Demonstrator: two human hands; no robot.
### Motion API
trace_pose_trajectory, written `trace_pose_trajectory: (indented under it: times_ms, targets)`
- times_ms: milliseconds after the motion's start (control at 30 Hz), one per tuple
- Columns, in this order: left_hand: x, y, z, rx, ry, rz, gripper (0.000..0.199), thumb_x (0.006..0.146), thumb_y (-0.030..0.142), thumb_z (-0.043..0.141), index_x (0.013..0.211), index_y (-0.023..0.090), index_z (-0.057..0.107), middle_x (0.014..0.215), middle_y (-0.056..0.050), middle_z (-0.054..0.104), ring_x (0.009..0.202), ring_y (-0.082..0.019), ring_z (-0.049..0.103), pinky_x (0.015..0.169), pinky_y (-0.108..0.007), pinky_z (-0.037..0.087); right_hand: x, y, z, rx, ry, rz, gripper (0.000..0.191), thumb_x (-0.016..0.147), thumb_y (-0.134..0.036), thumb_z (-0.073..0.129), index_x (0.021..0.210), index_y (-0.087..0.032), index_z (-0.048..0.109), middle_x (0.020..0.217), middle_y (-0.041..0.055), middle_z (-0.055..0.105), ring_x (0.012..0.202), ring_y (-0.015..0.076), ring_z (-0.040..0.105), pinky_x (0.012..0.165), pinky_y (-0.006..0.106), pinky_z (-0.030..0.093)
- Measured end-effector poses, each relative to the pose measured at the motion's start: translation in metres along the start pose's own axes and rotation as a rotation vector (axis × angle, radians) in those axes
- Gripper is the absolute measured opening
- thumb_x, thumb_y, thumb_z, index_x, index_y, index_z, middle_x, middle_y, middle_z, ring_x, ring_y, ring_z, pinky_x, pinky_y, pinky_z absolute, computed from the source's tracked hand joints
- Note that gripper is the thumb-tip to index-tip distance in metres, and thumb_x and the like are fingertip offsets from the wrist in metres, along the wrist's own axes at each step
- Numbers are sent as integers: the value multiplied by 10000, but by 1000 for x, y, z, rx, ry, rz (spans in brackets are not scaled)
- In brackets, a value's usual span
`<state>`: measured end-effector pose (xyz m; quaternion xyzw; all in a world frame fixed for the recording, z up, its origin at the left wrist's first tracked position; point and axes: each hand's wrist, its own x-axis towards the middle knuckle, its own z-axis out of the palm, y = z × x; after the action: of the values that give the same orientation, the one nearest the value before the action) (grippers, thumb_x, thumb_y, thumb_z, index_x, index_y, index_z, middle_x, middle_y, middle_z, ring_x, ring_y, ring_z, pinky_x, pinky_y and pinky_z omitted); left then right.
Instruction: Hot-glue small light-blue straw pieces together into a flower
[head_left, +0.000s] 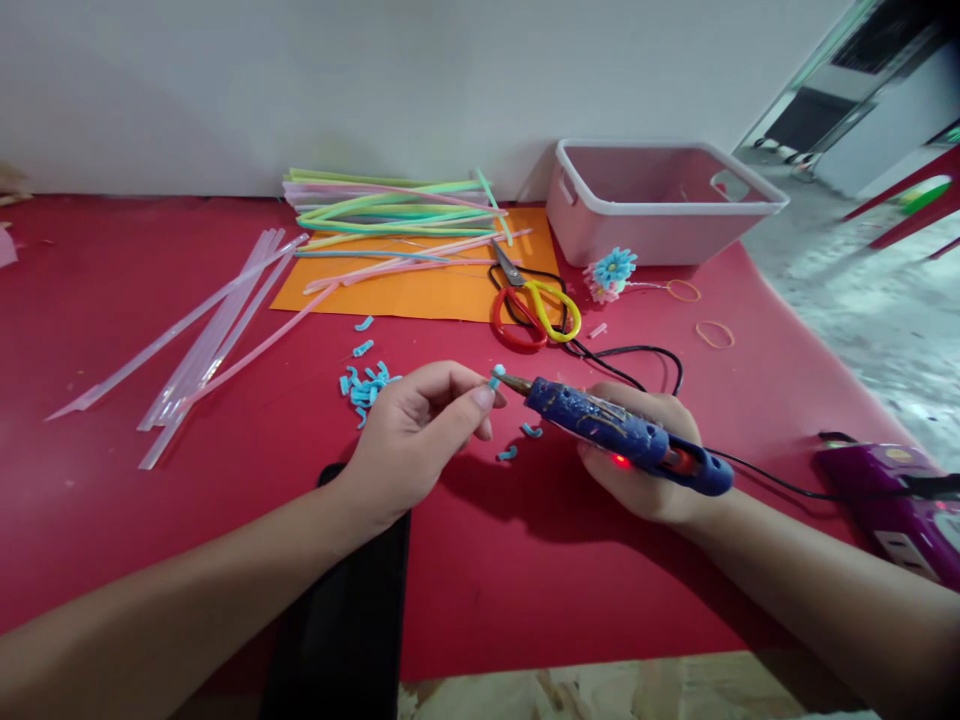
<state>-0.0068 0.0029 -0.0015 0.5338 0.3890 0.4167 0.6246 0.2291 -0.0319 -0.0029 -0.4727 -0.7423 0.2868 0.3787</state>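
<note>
Between the thumb and fingers of my left hand (420, 430) is a small light-blue piece (496, 376) with a whitish top. My right hand (645, 470) is wrapped round a dark blue glue gun (600, 415) with a small red light glowing on it. The gun's metal nozzle points left and its tip is at the blue piece; whether they touch I cannot tell. A pile of curled light-blue pieces (366, 385) lies left of my left hand. Two more blue bits, one of them a curled piece (508, 453), rest on the red table below the nozzle.
Scissors (544, 315) with red and yellow handles lie beyond my hands. Behind them are coloured strips (397, 210) on orange paper (390, 299). A pink bin (630, 232) and blue-and-pink flowers (613, 270) stand back right. A black phone-like slab (345, 610), purple power strip (877, 490) and cord flank my arms.
</note>
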Motion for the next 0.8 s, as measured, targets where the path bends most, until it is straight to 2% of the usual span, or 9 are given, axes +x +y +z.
trace_pose_trajectory:
  times_ms: [400,600,800]
  targets:
    - [2,0,0,-28,6,-18,168,908,316,667,805,183,661,610,37,603,491,-62,424,473,-200,321,-2,2,1,29,-17,-41,181,724,-65,624,791,-226,578,607,-52,562,485,94,450,464,240,374]
    - [3,1,0,-30,-2,16,147,904,267,657,782,184,653,591,53,599,491,-55,434,465,-189,325,-1,2,4,19,-5,-94,150,736,-88,606,806,-217,579,592,-56,543,463,84,413,452,231,369]
    - [2,3,1,41,0,81,113,900,223,642,799,177,663,587,60,596,475,-47,430,448,-195,316,-1,3,0,-29,-16,-82,178,738,-57,602,800,-219,564,600,-58,541,473,83,422,444,221,364]
